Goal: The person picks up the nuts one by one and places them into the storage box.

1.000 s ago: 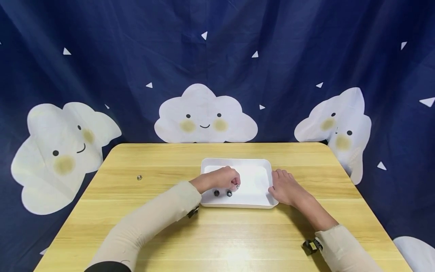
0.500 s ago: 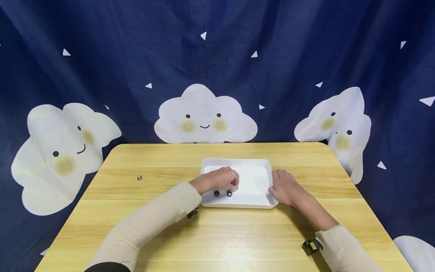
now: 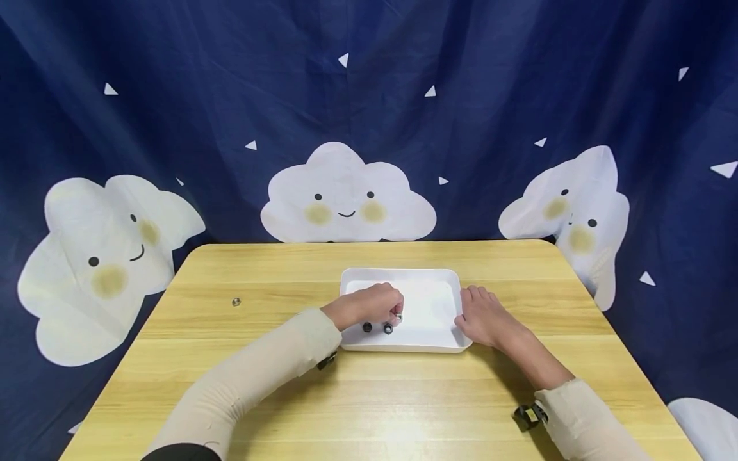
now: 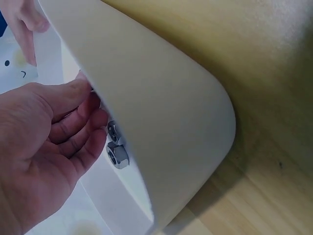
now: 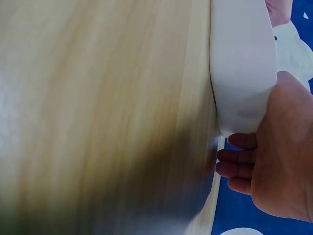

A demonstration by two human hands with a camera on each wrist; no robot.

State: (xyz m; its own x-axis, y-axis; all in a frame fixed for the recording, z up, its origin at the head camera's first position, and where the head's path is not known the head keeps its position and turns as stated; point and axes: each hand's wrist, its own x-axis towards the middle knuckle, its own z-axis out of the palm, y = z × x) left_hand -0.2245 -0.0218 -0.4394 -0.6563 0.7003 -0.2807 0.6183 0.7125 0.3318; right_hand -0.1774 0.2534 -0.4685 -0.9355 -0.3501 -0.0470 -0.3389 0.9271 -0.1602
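Observation:
A white rectangular tray [image 3: 432,307] lies on the table. My left hand [image 3: 377,302] reaches into it and pinches a small silver nut [image 3: 399,317] between thumb and fingers, low over the tray floor. Two darker hex nuts, a left one [image 3: 367,327] and a right one [image 3: 388,328], sit side by side near the tray's front wall. The left wrist view shows a hex nut [image 4: 117,155] just below the curled fingers; the pinched nut is mostly hidden there. My right hand [image 3: 483,317] grips the tray's right end, thumb at the rim and fingers along the outer wall.
Another silver nut [image 3: 236,301] lies alone on the left of the wooden table [image 3: 369,397]. Behind the table's far edge hangs a dark blue curtain [image 3: 369,96] with smiling clouds. Each wrist wears a small black camera.
My left hand has slid slightly left with the pinched nut, closer to the right-hand dark nut. The right hand and the tray have stayed in place.

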